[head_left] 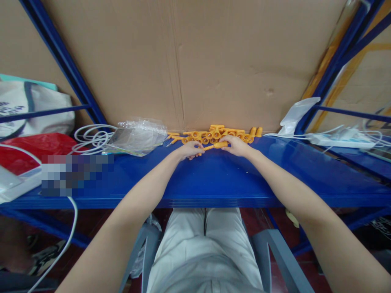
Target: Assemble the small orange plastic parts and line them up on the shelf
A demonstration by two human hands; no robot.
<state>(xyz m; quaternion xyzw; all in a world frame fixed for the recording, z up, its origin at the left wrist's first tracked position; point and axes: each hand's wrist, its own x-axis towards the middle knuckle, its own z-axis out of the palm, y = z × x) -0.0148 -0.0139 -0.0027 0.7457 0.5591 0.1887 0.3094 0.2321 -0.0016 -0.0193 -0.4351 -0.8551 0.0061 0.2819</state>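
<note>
Both my hands meet over the far part of the blue table, around an orange-yellow plastic piece (220, 145) with a thick body and a thinner, ridged or spiral shaft. My left hand (190, 150) is closed at the shaft end, the fingertips pinched together. At the other end, the fingers of my right hand (236, 145) pinch the thick body. Just behind lies a pile of similar orange-yellow plastic parts (216, 134), several with round hollow ends facing me. At the pile's left edge, T-shaped parts (176, 139) have thin metal spirals sticking out.
Clear plastic bags (136, 138) and a coiled white cable (94, 138) lie left of the pile. Farther left is a red bag (45, 148). A white power strip (342, 140) with cables sits at right. Cardboard (214, 61) backs the blue table (214, 179).
</note>
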